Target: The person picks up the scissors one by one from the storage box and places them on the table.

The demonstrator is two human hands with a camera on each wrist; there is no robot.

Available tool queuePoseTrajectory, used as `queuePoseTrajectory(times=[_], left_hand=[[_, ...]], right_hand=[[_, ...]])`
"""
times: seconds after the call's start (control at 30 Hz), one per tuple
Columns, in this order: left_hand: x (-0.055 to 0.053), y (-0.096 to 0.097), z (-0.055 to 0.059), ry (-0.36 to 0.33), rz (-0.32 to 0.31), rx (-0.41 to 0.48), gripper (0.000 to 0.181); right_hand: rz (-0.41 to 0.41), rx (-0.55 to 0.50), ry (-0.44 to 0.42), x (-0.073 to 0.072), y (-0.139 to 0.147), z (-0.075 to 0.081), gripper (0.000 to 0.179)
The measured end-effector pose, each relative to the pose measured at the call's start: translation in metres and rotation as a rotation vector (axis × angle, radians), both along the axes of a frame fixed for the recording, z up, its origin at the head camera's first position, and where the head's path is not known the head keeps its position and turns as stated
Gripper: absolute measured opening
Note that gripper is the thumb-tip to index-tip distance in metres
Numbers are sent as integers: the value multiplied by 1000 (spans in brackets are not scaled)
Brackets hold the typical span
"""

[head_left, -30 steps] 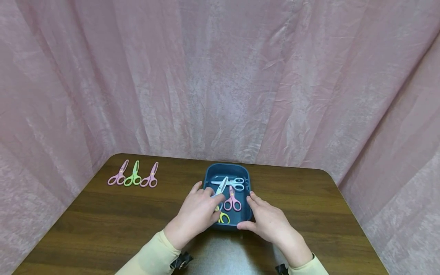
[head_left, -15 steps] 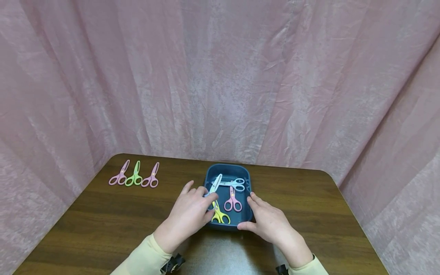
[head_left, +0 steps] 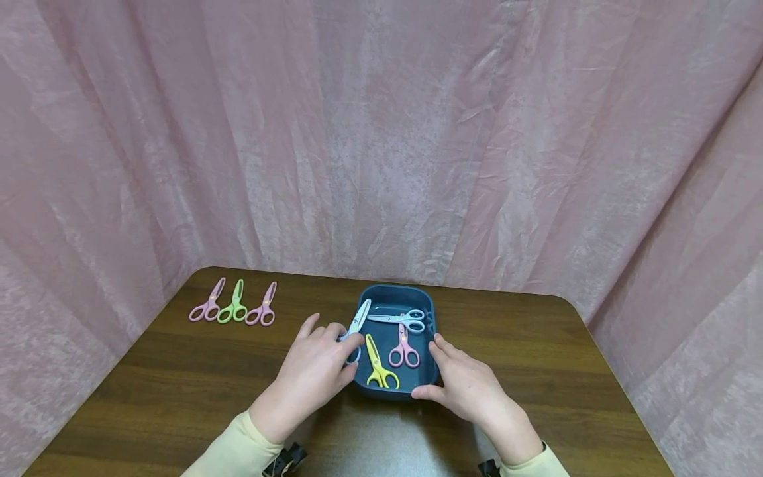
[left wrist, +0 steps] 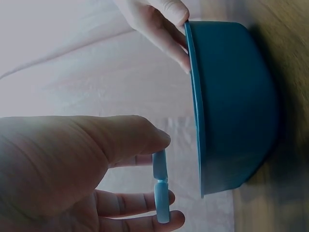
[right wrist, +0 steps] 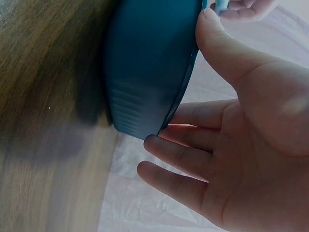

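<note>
My left hand (head_left: 312, 364) pinches a pair of light blue scissors (head_left: 360, 317) between thumb and fingers, over the left rim of a dark blue plastic bin (head_left: 387, 395). In the left wrist view these scissors (left wrist: 162, 200) are clear above the bin's rim. My right hand (head_left: 467, 384) rests on the bin's right side, thumb at the near rim corner and fingers fairly straight along the side. Inside the bin lie yellow scissors (head_left: 376, 363), pink scissors (head_left: 403, 343) and another light blue pair (head_left: 398, 318), which crosses over the tip of the pink pair.
At the far left of the wooden table (head_left: 524, 344) lie pink scissors (head_left: 208, 305), green scissors (head_left: 234, 306) and more pink scissors (head_left: 263, 308) in a row, blades pointing away. A pink curtain (head_left: 381, 132) hangs behind the table.
My left hand has moved left with the light blue scissors, from over the bin's middle to its left rim. The yellow scissors are now uncovered. My right hand has stayed put.
</note>
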State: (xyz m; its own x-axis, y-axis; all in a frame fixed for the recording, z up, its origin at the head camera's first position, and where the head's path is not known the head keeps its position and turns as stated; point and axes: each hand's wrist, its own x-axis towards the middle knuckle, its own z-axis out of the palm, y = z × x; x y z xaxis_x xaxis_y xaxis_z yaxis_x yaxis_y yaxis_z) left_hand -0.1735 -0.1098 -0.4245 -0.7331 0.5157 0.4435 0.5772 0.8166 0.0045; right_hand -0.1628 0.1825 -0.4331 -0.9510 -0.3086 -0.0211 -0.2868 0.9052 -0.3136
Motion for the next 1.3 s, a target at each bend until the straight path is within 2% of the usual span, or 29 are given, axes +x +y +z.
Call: queuePoseTrajectory(times=[0.43, 0.93, 1.3], left_hand=[[2, -13, -5, 74, 13, 15, 40], [-1, -23, -15, 83, 35, 6, 38], [-1, -28, -28, 52, 58, -43, 40]], right_hand=[[8, -1, 16, 1, 0, 1, 100], [7, -4, 19, 1, 0, 0, 99], [2, -2, 7, 0, 0, 1, 100]])
